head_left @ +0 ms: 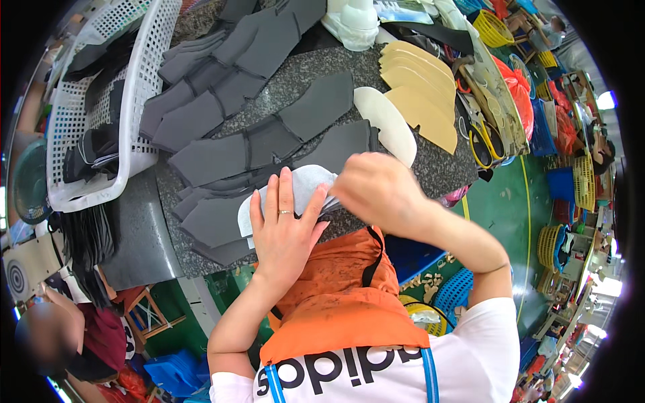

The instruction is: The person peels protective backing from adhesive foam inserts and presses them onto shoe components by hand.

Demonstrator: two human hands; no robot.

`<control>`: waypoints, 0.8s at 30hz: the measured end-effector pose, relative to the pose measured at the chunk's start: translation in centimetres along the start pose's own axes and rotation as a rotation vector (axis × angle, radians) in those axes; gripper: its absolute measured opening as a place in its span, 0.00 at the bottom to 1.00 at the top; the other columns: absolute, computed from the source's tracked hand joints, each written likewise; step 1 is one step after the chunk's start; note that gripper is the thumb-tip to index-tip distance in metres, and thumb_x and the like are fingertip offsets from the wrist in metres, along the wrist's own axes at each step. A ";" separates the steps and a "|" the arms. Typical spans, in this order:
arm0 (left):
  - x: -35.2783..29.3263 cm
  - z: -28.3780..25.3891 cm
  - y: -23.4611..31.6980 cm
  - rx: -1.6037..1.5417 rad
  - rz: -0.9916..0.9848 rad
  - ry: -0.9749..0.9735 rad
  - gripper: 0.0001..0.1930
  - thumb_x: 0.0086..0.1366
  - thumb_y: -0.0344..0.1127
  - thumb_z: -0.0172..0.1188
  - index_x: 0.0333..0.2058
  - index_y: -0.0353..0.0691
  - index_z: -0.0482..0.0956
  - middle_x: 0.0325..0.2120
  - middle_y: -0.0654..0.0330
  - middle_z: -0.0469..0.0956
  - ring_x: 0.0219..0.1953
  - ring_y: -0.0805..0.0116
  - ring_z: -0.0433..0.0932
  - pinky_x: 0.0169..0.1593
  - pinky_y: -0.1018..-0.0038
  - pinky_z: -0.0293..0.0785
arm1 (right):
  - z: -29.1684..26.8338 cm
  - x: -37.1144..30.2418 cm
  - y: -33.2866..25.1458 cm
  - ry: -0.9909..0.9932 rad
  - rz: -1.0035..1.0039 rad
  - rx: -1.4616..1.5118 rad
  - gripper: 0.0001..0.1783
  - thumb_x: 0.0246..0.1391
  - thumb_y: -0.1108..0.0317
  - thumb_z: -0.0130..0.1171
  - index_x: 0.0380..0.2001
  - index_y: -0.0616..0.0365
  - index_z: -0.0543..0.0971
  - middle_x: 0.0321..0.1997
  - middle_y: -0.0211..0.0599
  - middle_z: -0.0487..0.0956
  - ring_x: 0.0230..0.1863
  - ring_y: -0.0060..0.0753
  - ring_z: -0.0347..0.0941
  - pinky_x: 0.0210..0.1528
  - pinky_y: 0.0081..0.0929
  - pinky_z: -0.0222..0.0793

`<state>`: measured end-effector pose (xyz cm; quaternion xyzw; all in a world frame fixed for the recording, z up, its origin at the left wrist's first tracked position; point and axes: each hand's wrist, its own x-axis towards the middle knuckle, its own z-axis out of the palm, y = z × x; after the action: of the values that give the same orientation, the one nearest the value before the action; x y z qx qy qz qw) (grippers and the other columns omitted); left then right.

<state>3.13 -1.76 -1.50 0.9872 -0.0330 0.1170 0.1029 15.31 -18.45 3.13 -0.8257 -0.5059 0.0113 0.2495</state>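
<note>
My left hand (283, 232) lies with fingers spread on a pale grey-white curved piece (310, 177), pressing it over dark grey foam pieces at the table's near edge. Close to the right end of that piece, my right hand (381, 191) is closed, fingers curled; whatever is in them is hidden. Layered dark grey foam pieces (208, 160) fan out beyond and to the left of my hands. A cream rounded piece (384, 124) lies just past my right hand. Farther right sits an overlapping row of tan curved pieces (423, 101).
A white slotted basket (124, 176) with dark pieces stands at the left. Yellow-and-black scissors (485, 141) lie at the right edge of the speckled stone tabletop (369, 72). A white container (352, 27) stands at the back. Another person (74, 329) is at the lower left.
</note>
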 end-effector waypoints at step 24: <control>6.2 -8.5 -2.6 -0.390 -0.299 -0.238 0.24 0.58 0.39 0.64 0.52 0.40 0.73 0.50 0.50 0.74 0.47 0.55 0.76 0.51 0.69 0.71 | 1.6 -7.4 6.7 0.441 0.627 -0.283 0.25 0.41 0.60 0.70 0.43 0.57 0.75 0.39 0.41 0.72 0.43 0.44 0.70 0.46 0.36 0.63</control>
<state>7.45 2.35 7.53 0.9494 0.0796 -0.0251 0.3027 16.81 -26.51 -2.86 -0.9486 -0.1608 -0.1602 0.2206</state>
